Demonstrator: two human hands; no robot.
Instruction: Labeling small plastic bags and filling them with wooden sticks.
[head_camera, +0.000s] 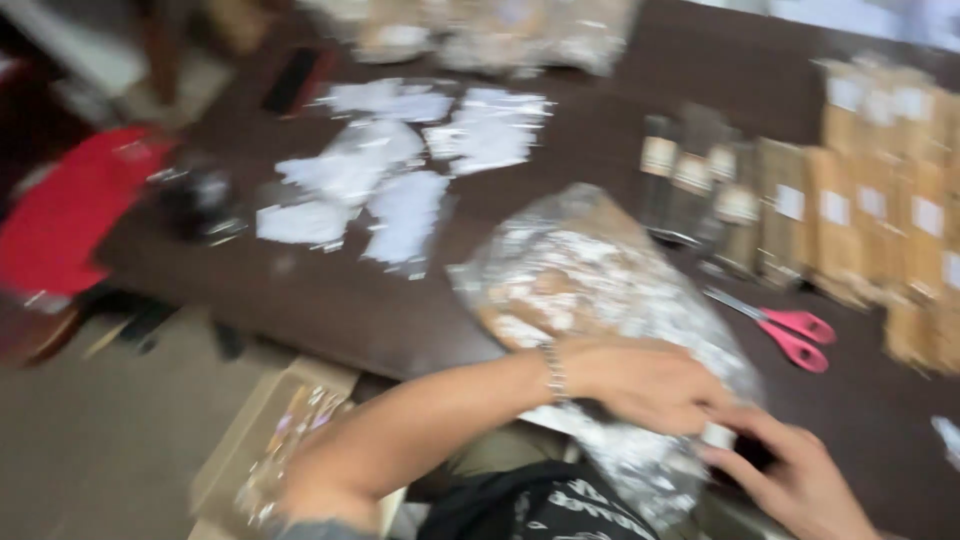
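A large crinkled clear plastic bag (590, 280) with brownish contents lies on the dark table (350, 310) in front of me. My left hand (640, 385), a bracelet on its wrist, lies across the bag's near end, fingers curled over it. My right hand (790, 470) comes in from the lower right and pinches something small and white at the bag's near edge, touching the left fingers. The picture is blurred, so the small item cannot be made out.
Pink-handled scissors (790, 335) lie just right of the bag. Rows of tan and dark labelled packets (840, 200) fill the right side. Small clear bags (390, 170) are scattered at the middle left. A red object (70, 210) and an open cardboard box (270, 440) are at the left.
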